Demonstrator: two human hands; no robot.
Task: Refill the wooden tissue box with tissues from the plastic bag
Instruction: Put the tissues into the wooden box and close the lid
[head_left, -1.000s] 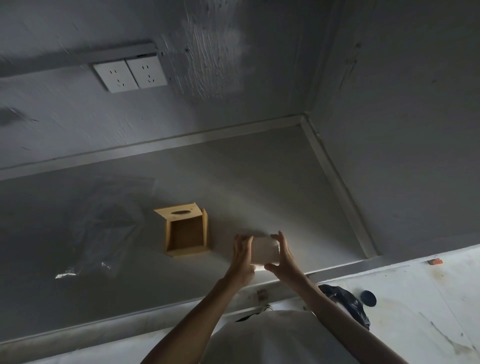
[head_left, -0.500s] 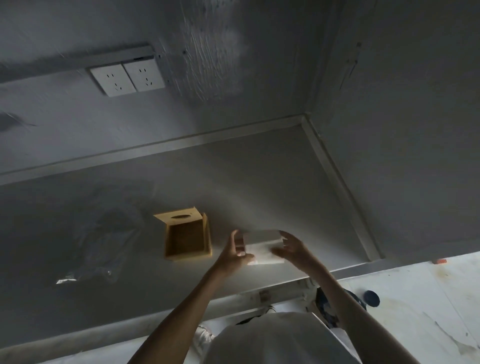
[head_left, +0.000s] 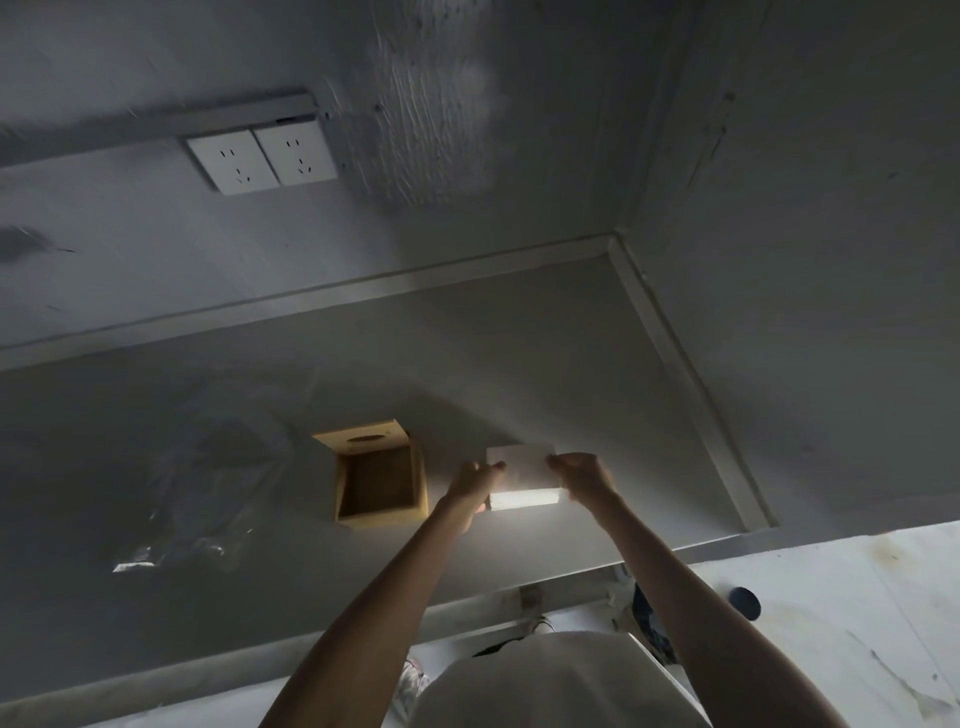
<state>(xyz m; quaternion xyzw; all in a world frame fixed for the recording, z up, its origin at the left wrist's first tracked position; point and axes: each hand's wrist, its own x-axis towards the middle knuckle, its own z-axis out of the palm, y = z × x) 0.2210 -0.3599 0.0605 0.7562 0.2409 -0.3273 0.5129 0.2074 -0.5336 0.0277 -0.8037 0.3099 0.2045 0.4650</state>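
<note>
The wooden tissue box (head_left: 376, 478) lies on its side on the grey table (head_left: 545, 364), its open underside facing me and its slotted top turned away. Just right of it I hold a white block of tissues (head_left: 522, 475) between both hands. My left hand (head_left: 475, 480) grips its left end and my right hand (head_left: 584, 475) grips its right end. The tissues are a short gap from the box and outside it. The clear plastic bag (head_left: 171, 493) lies crumpled and flat on the table to the left.
Walls close the table at the back and right, with a raised trim along both. Two white wall sockets (head_left: 262, 161) sit on the back wall. On the pale floor at lower right lie a dark blue round lid (head_left: 744, 603) and dark cloth (head_left: 649, 618).
Both hands have lifted the tissue block slightly up and away from me, turning it so its broad face shows. The box and bag have not moved.
</note>
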